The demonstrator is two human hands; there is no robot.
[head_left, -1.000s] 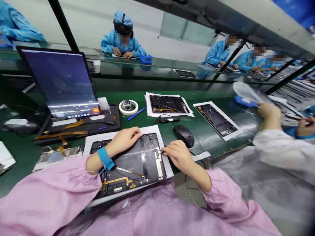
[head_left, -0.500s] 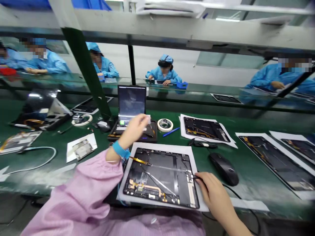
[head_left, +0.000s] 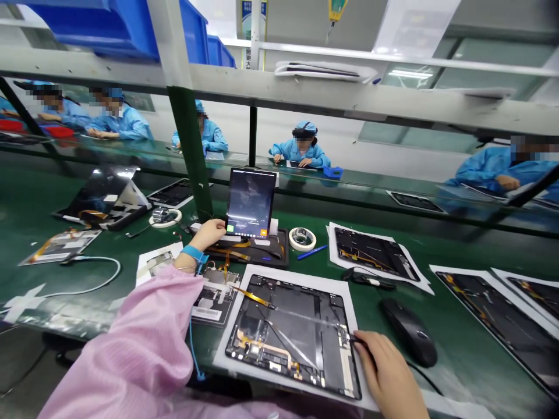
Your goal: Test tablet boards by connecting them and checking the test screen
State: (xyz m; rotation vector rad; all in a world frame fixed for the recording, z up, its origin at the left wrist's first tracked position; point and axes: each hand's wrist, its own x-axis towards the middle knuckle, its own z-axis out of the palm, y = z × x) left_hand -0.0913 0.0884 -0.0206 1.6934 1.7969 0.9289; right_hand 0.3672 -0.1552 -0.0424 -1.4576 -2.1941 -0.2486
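An opened tablet housing (head_left: 301,326) with flex cables and boards lies on a white sheet (head_left: 345,285) before me. My right hand (head_left: 388,369) is closed around a black cable plug (head_left: 360,341) at the housing's right edge. The cable (head_left: 425,377) emerges beyond that hand. My left hand (head_left: 210,234), with a blue wrist strap (head_left: 195,254), reaches to the lower left edge of a lit tablet screen (head_left: 250,201) standing in a black tray (head_left: 279,250). Its fingertips are pressed together; what they pinch is hidden. Under the left forearm lies a bare tablet assembly (head_left: 216,294) with an orange flex cable.
A black mouse (head_left: 408,331), a tape roll (head_left: 303,239) and a blue pen (head_left: 312,252) lie to the right. More opened housings (head_left: 375,253) rest on white sheets. A green post (head_left: 190,151) rises at the left. Co-workers in blue (head_left: 301,152) sit across the bench.
My left hand has moved from the screen's lower right to its lower left edge. My right hand keeps its hold on the cable plug. The camera view has tilted up and shifted left.
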